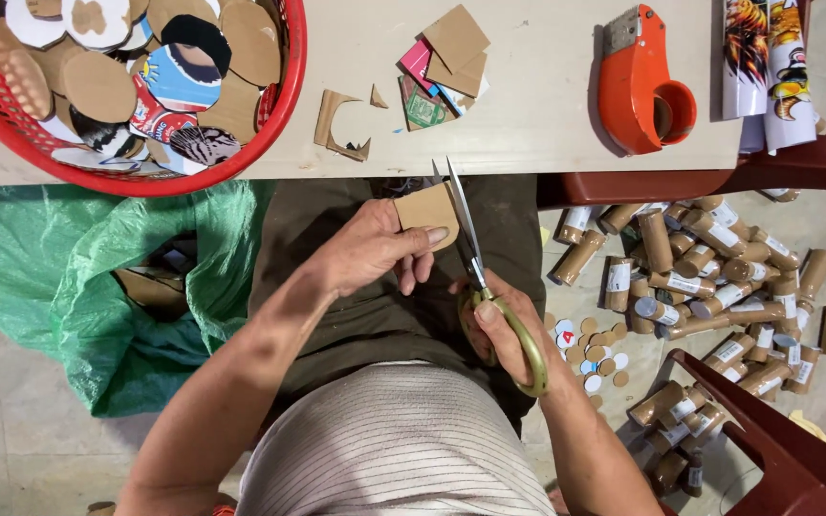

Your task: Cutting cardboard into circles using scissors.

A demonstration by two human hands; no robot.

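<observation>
My left hand (372,250) pinches a small brown cardboard piece (424,208) just below the table's front edge, thumb on top. My right hand (501,323) grips a pair of scissors (486,277) with gold-coloured handles, fingers through the loops. The steel blades point up and away from me, lying along the right edge of the cardboard piece. Both hands hover over my lap, above dark trousers and a striped shirt.
A red mesh basket (284,91) of round cardboard discs sits at the table's left. Cardboard scraps (437,62) lie mid-table, an orange tape dispenser (638,81) to the right. A green plastic bag (69,277) lies on the floor left; cardboard tubes (709,277) and small discs lie right, by a red stool (776,449).
</observation>
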